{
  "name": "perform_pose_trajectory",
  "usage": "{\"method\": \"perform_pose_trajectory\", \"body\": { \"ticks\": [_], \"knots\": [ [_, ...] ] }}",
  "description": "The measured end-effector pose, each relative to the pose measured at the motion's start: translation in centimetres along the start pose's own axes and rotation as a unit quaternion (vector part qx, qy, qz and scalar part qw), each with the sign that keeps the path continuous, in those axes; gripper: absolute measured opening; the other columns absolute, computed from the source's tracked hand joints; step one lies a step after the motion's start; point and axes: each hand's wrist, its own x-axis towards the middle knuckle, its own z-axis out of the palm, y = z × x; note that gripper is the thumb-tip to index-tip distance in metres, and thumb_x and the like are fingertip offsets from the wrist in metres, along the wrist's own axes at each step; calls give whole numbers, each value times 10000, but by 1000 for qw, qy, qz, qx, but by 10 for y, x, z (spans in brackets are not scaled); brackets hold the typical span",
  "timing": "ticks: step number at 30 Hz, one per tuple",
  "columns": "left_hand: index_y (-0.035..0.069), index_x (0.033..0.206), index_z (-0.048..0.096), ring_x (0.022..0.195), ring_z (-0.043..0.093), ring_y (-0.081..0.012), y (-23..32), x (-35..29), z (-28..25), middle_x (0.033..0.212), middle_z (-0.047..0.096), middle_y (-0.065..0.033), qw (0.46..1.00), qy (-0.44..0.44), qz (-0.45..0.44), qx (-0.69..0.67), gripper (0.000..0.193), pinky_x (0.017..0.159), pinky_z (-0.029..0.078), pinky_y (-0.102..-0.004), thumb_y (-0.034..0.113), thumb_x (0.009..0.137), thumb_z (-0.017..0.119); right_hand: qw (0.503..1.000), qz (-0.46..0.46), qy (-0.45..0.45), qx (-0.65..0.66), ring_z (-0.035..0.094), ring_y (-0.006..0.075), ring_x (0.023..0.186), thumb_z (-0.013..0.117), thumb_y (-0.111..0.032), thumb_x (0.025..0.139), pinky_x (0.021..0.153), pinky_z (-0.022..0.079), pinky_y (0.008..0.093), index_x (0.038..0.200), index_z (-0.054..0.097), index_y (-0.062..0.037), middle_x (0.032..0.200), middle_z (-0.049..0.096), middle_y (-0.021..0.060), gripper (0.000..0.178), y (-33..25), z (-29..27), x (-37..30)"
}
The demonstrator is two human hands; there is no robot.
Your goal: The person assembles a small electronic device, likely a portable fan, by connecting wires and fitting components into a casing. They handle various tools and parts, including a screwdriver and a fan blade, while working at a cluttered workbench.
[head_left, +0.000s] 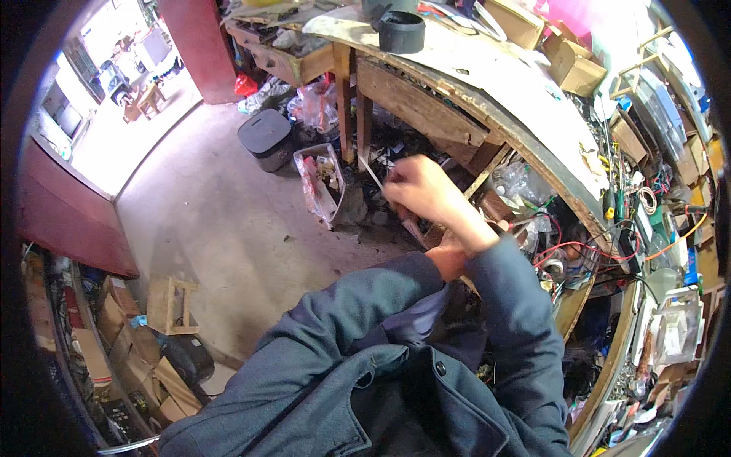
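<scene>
Beside the workbench (487,65), right fingers (394,188) curl round a slim pale stick (371,172); left hand's (448,257) fingers are unclear.

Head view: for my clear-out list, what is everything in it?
Thin stick: 1, pale, centre
Workbench: 1, brown, pale-topped, upper right
Cylindrical container: 1, black, on the workbench
Lidded bin: 1, dark grey, floor
Open box: 1, whitish, beside the bin
Bag: 1, red, behind the bin
Door panels: 2, dark red, left
Cardboard boxes: several, brown, both sides
Clutter: uncountable, mixed, right
Right hand: 1, bare, centre, holding the stick
Left hand: 1, bare, partly hidden, centre
Coat: 1, dark blue, bottom
</scene>
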Motion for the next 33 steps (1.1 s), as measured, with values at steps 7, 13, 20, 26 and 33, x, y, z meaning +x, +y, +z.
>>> {"method": "perform_pose_trajectory", "body": {
  "ticks": [7, 13, 20, 26, 33],
  "knots": [
    [60, 1290, 600, 1017, 681, -317, -3, -18, -6, 1076, 694, -122, 997, 59, -7, 39, 332, 900, 536, -438, 256, 1022, 600, 990, -45, 117, -57, 752, 390, 935, 717, -202, 883, 837, 591, 433, 1020, 759, 11, 930, 749, 253, 257, -12, 34, 57],
    [45, 1270, 614, 942, 710, -378, 17, -16, -30, 989, 719, -172, 990, 111, 11, 87, 366, 822, 564, -494, 243, 964, 648, 980, -110, 159, -51, 735, 376, 813, 737, -131, 885, 746, 583, 419, 1031, 743, -7, 874, 728, 207, 192, 4, -15, -56],
    [105, 1389, 554, 850, 748, -383, 33, 7, -47, 1036, 759, -194, 964, 240, -76, -80, 374, 725, 589, -482, 204, 1036, 626, 925, 60, 339, -163, 721, 145, 807, 730, -25, 929, 735, 568, 302, 1053, 750, 10, 887, 761, 131, 130, 85, -122, -198],
    [54, 1470, 479, 701, 646, -112, 25, 8, -47, 1037, 738, -85, 929, 267, -93, -239, 408, 632, 542, -276, 104, 1075, 569, 944, 145, 171, -240, 731, 355, 852, 766, -112, 843, 771, 575, 419, 1036, 744, -36, 880, 732, 177, 209, 118, -118, -239],
    [64, 1474, 474, 704, 630, -68, 27, 4, -56, 1077, 724, -77, 904, 244, -88, -339, 405, 571, 512, -222, 95, 1079, 560, 914, 40, 112, -389, 690, 400, 974, 681, -66, 851, 807, 606, 481, 1238, 686, -141, 1102, 617, 164, 395, 157, -71, -186]
  ]
}}
